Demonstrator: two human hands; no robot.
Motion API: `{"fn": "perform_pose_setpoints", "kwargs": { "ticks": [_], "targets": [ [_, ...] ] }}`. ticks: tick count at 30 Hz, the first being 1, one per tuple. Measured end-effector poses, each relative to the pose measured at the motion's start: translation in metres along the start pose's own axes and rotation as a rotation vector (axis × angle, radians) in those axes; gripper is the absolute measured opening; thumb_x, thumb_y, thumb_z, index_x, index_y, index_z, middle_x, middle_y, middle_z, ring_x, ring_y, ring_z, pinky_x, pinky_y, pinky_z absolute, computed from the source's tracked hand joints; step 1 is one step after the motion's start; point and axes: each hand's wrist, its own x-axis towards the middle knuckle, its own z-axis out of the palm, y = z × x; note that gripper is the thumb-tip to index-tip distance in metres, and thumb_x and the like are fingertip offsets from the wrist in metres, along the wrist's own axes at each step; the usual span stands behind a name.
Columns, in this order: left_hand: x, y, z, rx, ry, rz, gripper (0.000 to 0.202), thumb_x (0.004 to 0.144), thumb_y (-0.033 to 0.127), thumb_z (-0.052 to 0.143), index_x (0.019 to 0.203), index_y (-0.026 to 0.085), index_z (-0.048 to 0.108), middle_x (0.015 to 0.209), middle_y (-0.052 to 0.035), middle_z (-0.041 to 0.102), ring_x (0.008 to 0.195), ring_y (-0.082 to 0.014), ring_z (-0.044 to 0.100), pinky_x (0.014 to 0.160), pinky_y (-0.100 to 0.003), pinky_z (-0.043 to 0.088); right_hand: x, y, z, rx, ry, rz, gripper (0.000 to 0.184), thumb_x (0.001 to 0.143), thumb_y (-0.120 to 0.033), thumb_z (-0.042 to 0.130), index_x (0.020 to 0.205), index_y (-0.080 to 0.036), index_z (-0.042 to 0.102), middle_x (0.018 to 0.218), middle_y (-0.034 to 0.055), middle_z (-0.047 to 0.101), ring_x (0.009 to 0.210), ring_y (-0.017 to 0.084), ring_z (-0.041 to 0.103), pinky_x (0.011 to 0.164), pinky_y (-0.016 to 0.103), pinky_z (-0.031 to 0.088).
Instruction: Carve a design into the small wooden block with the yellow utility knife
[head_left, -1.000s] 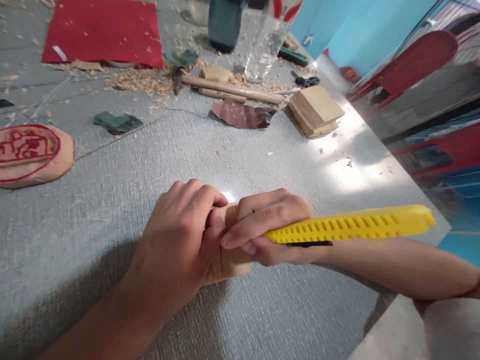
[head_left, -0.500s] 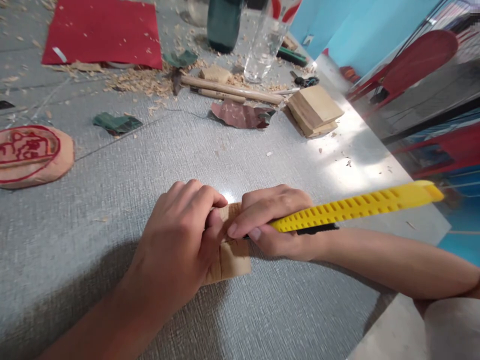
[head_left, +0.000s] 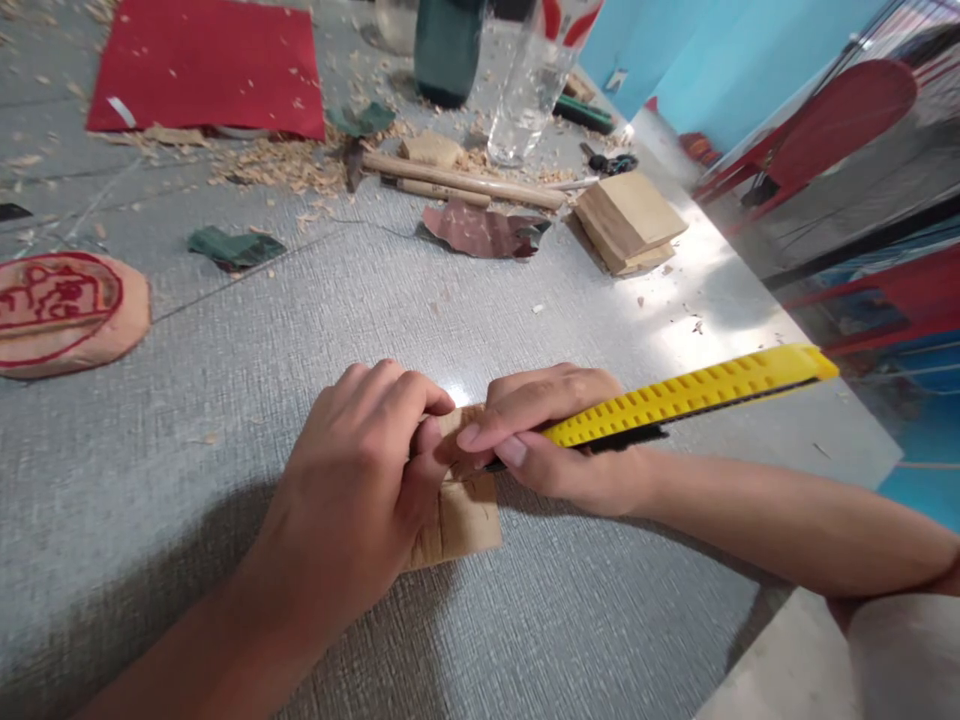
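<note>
A small wooden block (head_left: 469, 515) with lines marked on it lies flat on the grey table (head_left: 360, 320). My left hand (head_left: 367, 450) presses down on its left part, fingers curled over the far edge and thumb on top. In my right hand (head_left: 551, 430) is a yellow utility knife (head_left: 690, 395), gripped near its front end. The knife slants up to the right, and its tip end meets the block beside my left thumb. Fingers hide the blade and much of the block's upper face.
Farther back lie stacked wood blocks (head_left: 630, 220), sandpaper (head_left: 487, 230), a wooden-handled hammer (head_left: 465, 180), a green scrap (head_left: 236, 245) and wood shavings (head_left: 277, 165). A carved wooden piece (head_left: 71, 310) sits at left. A clear glass (head_left: 529, 90), dark bottle (head_left: 448, 50) and red sheet (head_left: 210, 65) stand or lie beyond.
The rear end of the utility knife has swung left and slightly up, turning as my right hand tilts. My left hand and the block have stayed in place.
</note>
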Motion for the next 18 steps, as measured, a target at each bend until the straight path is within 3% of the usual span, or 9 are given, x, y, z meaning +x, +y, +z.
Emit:
{"fn": "perform_pose_setpoints", "kwargs": {
  "ticks": [8, 18],
  "targets": [
    [0.0, 0.0, 0.001, 0.002, 0.011, -0.005, 0.013, 0.112, 0.027, 0.051, 0.104, 0.023, 0.06, 0.098, -0.0008, 0.06, 0.092, -0.0213, 0.052, 0.081, -0.04, 0.038, 0.0, -0.002, 0.006, 0.025, -0.084, -0.019, 0.014, 0.099, -0.009, 0.07, 0.104, -0.015, 0.082, 0.089, 0.0031, 0.079, 0.076, 0.006, 0.075, 0.074, 0.013, 0.058],
    [0.001, 0.001, 0.003, 0.02, -0.011, 0.034, 0.015, 0.112, 0.024, 0.046, 0.107, 0.022, 0.06, 0.098, -0.0017, 0.058, 0.095, -0.0215, 0.052, 0.084, -0.041, 0.04, 0.0, -0.019, -0.005, -0.23, -0.052, 0.057, 0.027, 0.086, 0.003, 0.055, 0.081, -0.018, 0.071, 0.073, -0.0037, 0.072, 0.061, 0.004, 0.067, 0.063, 0.014, 0.052]
  ]
}}
